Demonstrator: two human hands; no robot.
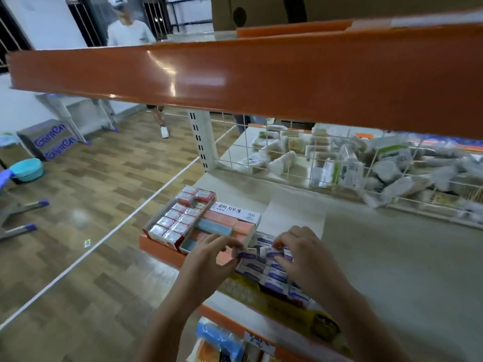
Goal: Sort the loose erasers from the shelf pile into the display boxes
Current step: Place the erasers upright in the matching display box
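Observation:
My left hand pinches a white eraser with a purple sleeve at the front of the shelf. My right hand pinches another purple-sleeved eraser right beside it. Both hover over a display box of purple-sleeved erasers, packed in rows. To the left stands a white box holding pink and blue erasers. Further left, a red-edged box is full of small wrapped erasers.
The orange beam of the upper shelf hangs close above. A wire grid at the shelf's back fences off bagged goods. Bare grey shelf lies to the right. A person stands on the wooden floor beyond, near a cardboard carton.

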